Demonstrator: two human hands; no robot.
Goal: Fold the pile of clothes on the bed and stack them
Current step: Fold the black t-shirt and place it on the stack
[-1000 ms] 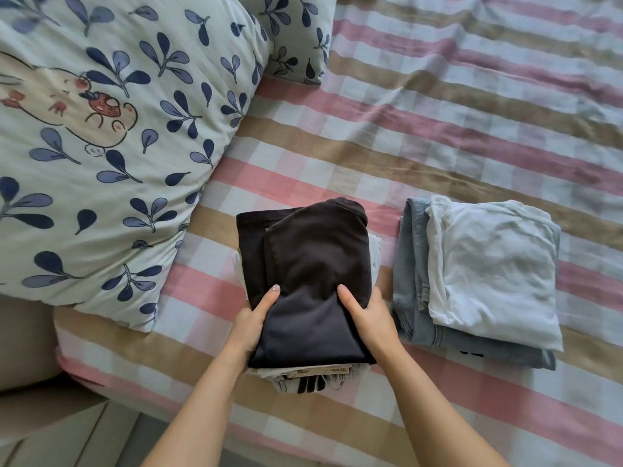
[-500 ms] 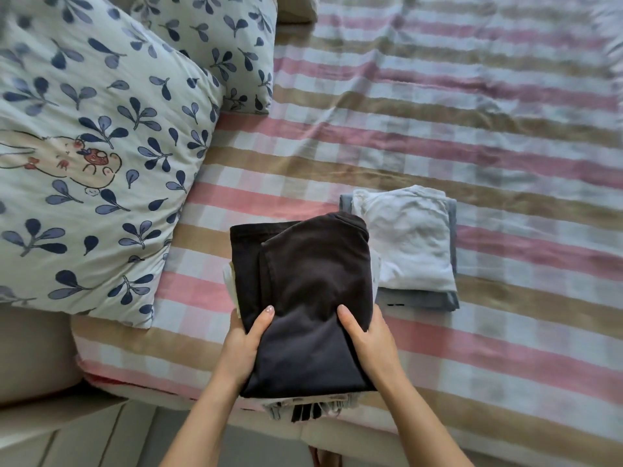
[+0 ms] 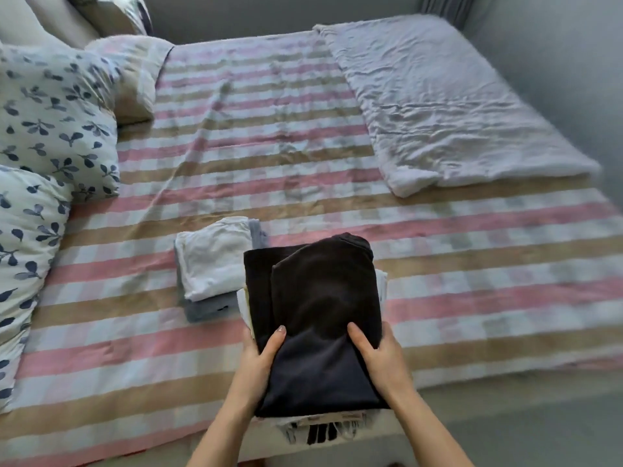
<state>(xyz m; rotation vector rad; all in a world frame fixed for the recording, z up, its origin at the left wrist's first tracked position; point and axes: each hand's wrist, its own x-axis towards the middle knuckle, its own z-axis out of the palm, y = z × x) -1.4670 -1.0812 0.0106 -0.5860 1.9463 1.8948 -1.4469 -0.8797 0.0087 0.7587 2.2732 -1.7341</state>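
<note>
- Pink, tan and white checked sheet (image 3: pixel 269 156) covers the bed.
- Pale crumpled quilt (image 3: pixel 438 106) lies along the far right corner.
- Leaf-print pillows (image 3: pixel 57 119) line the left edge.
- Black folded garment (image 3: pixel 320 315) tops a stack at the near edge, with a black-and-white striped piece (image 3: pixel 320 429) sticking out underneath, past the edge.
- White folded top (image 3: pixel 215 261) sits on folded blue denim (image 3: pixel 205 306), just left of the black stack.
- Left hand (image 3: pixel 259 362) grasps the stack's left side, thumb on top.
- Right hand (image 3: pixel 381 358) grasps its right side likewise.
</note>
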